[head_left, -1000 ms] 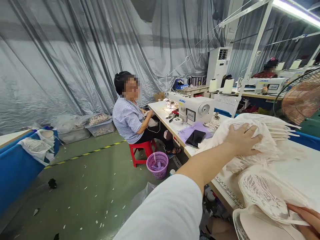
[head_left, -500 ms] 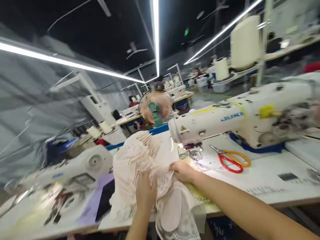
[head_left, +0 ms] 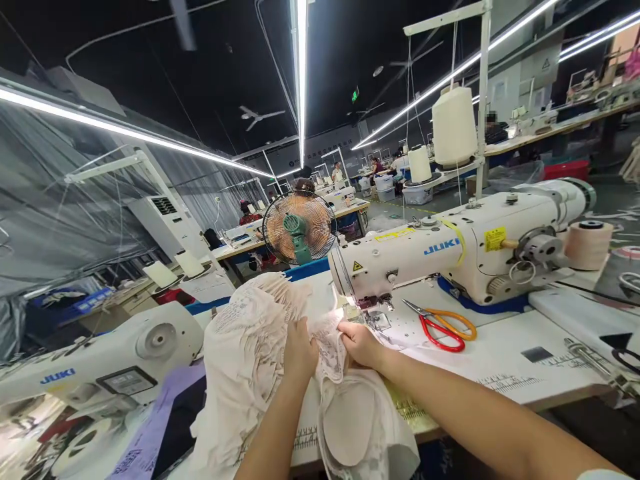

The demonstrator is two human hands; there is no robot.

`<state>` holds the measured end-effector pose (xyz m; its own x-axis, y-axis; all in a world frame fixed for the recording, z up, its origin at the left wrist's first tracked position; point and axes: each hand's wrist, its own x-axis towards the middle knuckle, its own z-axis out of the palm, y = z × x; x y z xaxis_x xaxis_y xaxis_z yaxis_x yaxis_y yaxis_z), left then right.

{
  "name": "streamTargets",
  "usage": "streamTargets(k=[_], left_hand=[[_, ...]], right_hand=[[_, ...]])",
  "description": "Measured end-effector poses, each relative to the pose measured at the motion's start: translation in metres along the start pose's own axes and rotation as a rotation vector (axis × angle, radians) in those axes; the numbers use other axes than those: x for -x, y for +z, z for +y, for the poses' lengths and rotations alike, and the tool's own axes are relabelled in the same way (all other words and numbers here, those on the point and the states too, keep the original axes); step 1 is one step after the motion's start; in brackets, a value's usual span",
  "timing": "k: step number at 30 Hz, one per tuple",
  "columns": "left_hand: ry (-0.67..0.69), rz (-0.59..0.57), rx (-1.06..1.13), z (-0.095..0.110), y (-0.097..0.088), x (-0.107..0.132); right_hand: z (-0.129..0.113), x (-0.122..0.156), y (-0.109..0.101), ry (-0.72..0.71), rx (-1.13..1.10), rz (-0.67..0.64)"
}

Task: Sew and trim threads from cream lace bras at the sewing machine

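A cream lace bra (head_left: 345, 413) hangs over the table's front edge, one rounded cup pad turned toward me. My left hand (head_left: 301, 350) is closed on its lace beside a heap of the same cream fabric (head_left: 245, 347). Closed on the right side of that lace is my right hand (head_left: 361, 343), thumb on top. Between both hands the lace is stretched, just in front of the white sewing machine's (head_left: 400, 257) needle area. The fingertips under the fabric are hidden. Scissors with red and orange handles (head_left: 445, 328) lie right of my right hand.
A green fan (head_left: 299, 230) stands behind the table. Another sewing machine (head_left: 135, 340) is at left, with purple and black cloth (head_left: 165, 413) beside it. Thread cones (head_left: 454, 127) stand on a rack at back right. Other people sit at distant tables.
The view has swung and sharpened. My hands have moved slightly up toward the needle area with the lace, and my right hand keeps its hold.
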<state>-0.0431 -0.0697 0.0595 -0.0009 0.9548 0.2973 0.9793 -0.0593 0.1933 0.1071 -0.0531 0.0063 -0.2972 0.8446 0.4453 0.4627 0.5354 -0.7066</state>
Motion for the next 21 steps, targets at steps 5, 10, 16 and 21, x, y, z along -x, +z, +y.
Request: streamTargets(k=[5, 10, 16, 21], left_hand=[[-0.127, -0.01, 0.051, -0.007, 0.02, -0.026], [-0.089, -0.104, 0.07, -0.025, 0.026, -0.029], [-0.202, 0.1, 0.512, -0.042, 0.03, -0.044], [-0.246, 0.059, 0.8, -0.048, 0.032, -0.045]], right_hand=[[0.009, -0.001, -0.012, -0.024, 0.207, -0.223], [0.009, -0.006, -0.014, -0.004, 0.303, -0.316], [-0.001, -0.013, -0.013, 0.034, 0.338, -0.363], [-0.041, 0.018, -0.086, -0.048, 0.347, -0.471]])
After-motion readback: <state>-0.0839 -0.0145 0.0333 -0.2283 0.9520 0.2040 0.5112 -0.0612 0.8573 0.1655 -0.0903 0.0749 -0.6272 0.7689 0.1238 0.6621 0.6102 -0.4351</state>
